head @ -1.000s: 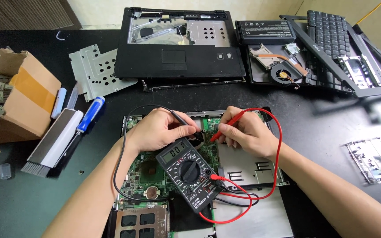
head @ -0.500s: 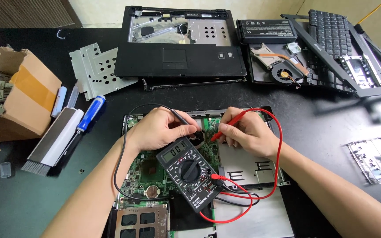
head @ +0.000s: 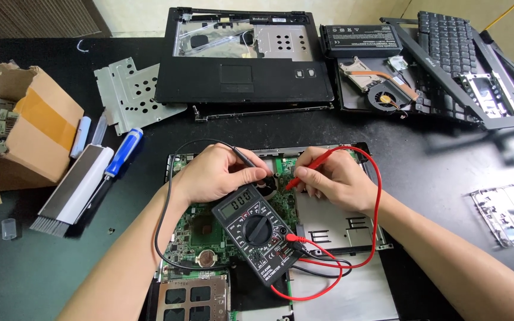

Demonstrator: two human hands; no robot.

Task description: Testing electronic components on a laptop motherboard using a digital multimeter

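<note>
My left hand (head: 212,173) grips a black test probe (head: 252,158) whose tip points down at the green laptop motherboard (head: 196,233). My right hand (head: 330,179) pinches a red test probe (head: 304,173), tip also on the board just right of the black one. A black multimeter (head: 257,230) with a dial and small display lies tilted on the board below both hands. Red and black leads loop from its lower corner around my wrists. The opened laptop base (head: 334,223) lies under everything.
A black palmrest shell (head: 242,74) lies at the top, with a battery (head: 361,40), fan and heat pipe (head: 380,96) and keyboard frame (head: 456,44) to its right. At left are a metal plate (head: 127,92), blue-handled screwdriver (head: 120,156), brush (head: 73,190) and cardboard box (head: 34,128).
</note>
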